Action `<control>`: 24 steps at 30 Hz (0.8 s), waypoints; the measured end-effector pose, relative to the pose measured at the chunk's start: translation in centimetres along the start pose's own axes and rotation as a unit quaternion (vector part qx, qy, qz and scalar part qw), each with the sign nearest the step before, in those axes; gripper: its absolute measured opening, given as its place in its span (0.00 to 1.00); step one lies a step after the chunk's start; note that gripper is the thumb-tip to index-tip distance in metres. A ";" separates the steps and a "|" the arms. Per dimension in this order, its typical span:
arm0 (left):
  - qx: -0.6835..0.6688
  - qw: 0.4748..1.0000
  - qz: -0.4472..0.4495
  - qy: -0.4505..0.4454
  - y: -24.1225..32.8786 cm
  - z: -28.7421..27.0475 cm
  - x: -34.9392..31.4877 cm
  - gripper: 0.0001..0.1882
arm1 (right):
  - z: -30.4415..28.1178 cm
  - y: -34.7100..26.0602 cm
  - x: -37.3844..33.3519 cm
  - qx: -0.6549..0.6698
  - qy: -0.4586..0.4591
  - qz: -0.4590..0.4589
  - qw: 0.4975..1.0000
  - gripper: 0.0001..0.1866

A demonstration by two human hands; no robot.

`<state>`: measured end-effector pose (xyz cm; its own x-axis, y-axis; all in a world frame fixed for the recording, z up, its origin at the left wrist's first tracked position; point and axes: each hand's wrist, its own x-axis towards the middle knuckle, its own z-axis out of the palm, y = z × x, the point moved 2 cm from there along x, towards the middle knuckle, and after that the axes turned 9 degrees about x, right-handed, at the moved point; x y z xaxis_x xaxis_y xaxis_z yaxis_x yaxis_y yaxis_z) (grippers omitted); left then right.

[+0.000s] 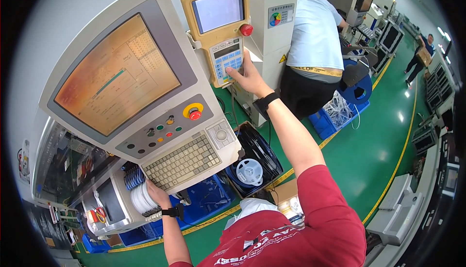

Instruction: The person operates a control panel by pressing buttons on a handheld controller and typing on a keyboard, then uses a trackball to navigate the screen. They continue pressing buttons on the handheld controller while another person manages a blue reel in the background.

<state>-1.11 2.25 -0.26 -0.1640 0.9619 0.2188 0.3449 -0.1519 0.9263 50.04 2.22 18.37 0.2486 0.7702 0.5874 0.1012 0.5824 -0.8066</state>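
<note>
My right hand [251, 76] is at the right edge of a yellow-framed control pendant [204, 33], its thumb on the blue-and-white keypad and its other fingers along and partly behind the edge. The pendant has a small lit screen and a red emergency button [246, 30]. Low on the left, my left hand [158, 195] is by the lower edge of the keyboard [183, 162], next to a row of white component reels [142, 198]. Its fingers are mostly hidden there. A large monitor [119, 75] with an orange-tinted display stands above the keyboard.
Another person in a light blue top [316, 32] bends toward a machine ahead. Beside them is a blue bin [322, 122] of white strips. Below the keyboard, a black crate [272, 146] holds a pale reel [249, 171]. Farther right, someone carries a box [424, 56].
</note>
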 end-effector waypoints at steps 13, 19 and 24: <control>-0.019 1.000 -0.005 -0.008 -0.8 -0.3 0.2 0.31 | -0.1 -0.4 0.0 -0.015 -0.038 -0.002 0.999 0.40; -0.019 1.000 -0.021 -0.006 -1.1 0.0 0.3 0.30 | -0.3 -0.2 -0.1 -0.002 -0.017 -0.008 1.000 0.37; -0.028 0.999 -0.018 -0.009 -1.8 -0.4 0.5 0.30 | -0.1 -0.3 0.0 -0.002 -0.017 -0.009 1.000 0.36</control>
<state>-2.17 2.88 -1.75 -0.1578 0.9710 0.1798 0.2872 -0.1291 0.9491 50.09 2.03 18.59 0.2133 0.7679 0.6040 0.1089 0.5957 -0.7958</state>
